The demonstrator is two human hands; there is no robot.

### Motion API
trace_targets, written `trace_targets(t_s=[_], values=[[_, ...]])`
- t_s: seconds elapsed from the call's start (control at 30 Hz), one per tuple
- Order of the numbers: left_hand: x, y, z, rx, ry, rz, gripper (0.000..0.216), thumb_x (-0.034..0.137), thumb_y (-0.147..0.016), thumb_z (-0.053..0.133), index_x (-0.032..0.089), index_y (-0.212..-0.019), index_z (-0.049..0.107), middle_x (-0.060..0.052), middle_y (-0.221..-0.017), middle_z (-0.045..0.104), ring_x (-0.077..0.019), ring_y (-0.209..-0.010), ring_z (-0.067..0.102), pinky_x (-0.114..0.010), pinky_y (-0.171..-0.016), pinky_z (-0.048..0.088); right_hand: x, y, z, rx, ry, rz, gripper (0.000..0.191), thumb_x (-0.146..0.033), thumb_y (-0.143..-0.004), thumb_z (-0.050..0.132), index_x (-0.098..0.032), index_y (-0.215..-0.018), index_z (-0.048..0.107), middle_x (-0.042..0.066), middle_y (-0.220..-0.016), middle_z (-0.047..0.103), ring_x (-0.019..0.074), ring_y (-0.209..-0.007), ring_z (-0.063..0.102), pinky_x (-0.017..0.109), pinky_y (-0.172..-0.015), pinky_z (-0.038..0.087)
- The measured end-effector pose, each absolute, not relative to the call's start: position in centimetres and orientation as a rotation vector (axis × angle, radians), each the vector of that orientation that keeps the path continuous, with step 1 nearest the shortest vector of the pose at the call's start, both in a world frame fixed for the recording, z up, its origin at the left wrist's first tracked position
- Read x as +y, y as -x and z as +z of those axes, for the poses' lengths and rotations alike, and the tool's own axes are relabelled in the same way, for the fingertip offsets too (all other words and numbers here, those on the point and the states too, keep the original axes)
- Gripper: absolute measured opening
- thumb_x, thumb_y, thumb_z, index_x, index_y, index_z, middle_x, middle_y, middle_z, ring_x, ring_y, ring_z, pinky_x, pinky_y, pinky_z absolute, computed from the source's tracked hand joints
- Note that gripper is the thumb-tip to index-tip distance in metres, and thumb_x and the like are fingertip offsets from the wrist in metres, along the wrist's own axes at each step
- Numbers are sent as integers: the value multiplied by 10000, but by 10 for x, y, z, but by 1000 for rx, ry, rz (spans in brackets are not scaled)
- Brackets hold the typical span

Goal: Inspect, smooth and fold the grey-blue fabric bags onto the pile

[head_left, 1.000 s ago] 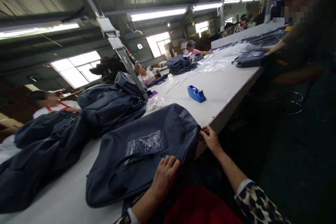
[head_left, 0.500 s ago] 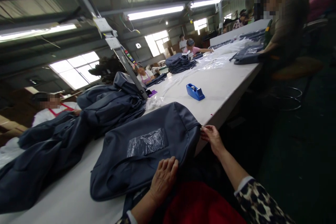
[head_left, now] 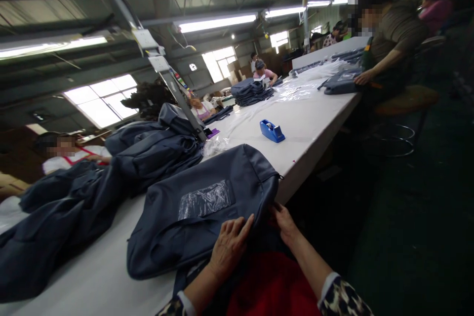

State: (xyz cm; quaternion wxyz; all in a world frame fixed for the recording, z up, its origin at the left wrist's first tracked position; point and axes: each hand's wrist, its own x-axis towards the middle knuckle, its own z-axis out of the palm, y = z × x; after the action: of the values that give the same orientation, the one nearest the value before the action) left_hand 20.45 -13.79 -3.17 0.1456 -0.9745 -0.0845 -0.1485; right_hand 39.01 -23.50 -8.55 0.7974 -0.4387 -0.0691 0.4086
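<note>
A dark blue-grey fabric bag [head_left: 163,227] lies at the near edge of the table, with a clear plastic-covered patch [head_left: 205,200] on its upper face. My left hand [head_left: 228,244] rests on the near edge of the bag, index finger stretched along it and the other fingers bent over the fabric; its thumb is hidden. At the bag's near right side, my right hand [head_left: 284,222] has its fingers closed at the lower edge, the fingertips partly hidden by the fabric. Part of a strap hangs below the bag beside my left wrist.
The long white table [head_left: 296,123] carries a blue tape dispenser [head_left: 272,131] beyond the bag. More dark bags [head_left: 148,158] are heaped along the left. A slanting grey post [head_left: 185,106] stands behind them. Co-workers are around the table, one [head_left: 396,34] at the right with another bag.
My right hand has moved from the bag's far right corner down and nearer along its side. My left index finger has straightened. The co-worker at right has shifted.
</note>
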Motion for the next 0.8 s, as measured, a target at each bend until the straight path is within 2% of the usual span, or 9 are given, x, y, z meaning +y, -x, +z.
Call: trace_targets(t_s=[0.17,0.27,0.33,0.4,0.47,0.53,0.7,0.8], values=[[-137,-206,-31,-158,2746,-346,733,117,-897,544,315,-1538,248,-85,-1249,542,-234,-1007,506,-393,-921,433,-240,-387,-84,-134,920,890,510,-535,-577,833,-213,-949,701,32,-861,735,188,-715,639,285,-605,482],[-139,-207,-29,-155,2728,-338,739,119,-899,549,329,-1538,241,-88,-1254,534,-231,-1011,499,-388,-921,427,-256,-389,-69,-199,834,1009,595,-705,-699,676,-200,-1012,693,79,-940,735,233,-826,672,346,-702,529],[-140,-208,-28,-159,2722,-330,741,114,-900,546,331,-1538,237,-87,-1262,531,-232,-1024,496,-389,-932,422,-263,-389,-56,-269,813,1067,653,-757,-762,573,-204,-1094,674,95,-1004,729,253,-891,680,373,-732,544],[-142,-209,-26,-150,2718,-323,740,103,-899,535,330,-1538,237,-86,-1269,531,-233,-1035,497,-395,-940,421,-263,-389,-43,-310,896,1039,612,-683,-743,667,-214,-1137,658,82,-1002,733,256,-886,689,364,-713,554],[-143,-209,-26,-144,2719,-323,740,91,-895,525,330,-1536,243,-87,-1277,530,-232,-1041,502,-398,-942,425,-258,-387,-37,-293,1015,955,563,-535,-660,811,-203,-1093,671,65,-930,742,254,-819,700,341,-662,559],[-142,-209,-26,-164,2725,-334,745,78,-888,521,334,-1533,250,-85,-1282,533,-229,-1040,510,-395,-942,432,-250,-385,-36,-248,1062,887,538,-452,-600,861,-180,-1028,682,64,-874,744,256,-773,702,329,-619,557],[-141,-201,-29,-224,2754,-387,726,91,-886,535,306,-1529,274,-78,-1287,542,-227,-1044,522,-392,-952,445,-239,-378,-47,-166,1002,763,599,-459,-557,862,-175,-1038,644,81,-1003,739,261,-888,701,331,-700,574],[-142,-196,-28,-256,2748,-481,683,91,-882,524,268,-1511,323,-83,-1295,543,-237,-1092,518,-408,-989,439,-236,-373,-44,-139,982,742,651,-479,-553,856,-185,-1080,611,90,-1071,722,268,-931,693,332,-696,577]])
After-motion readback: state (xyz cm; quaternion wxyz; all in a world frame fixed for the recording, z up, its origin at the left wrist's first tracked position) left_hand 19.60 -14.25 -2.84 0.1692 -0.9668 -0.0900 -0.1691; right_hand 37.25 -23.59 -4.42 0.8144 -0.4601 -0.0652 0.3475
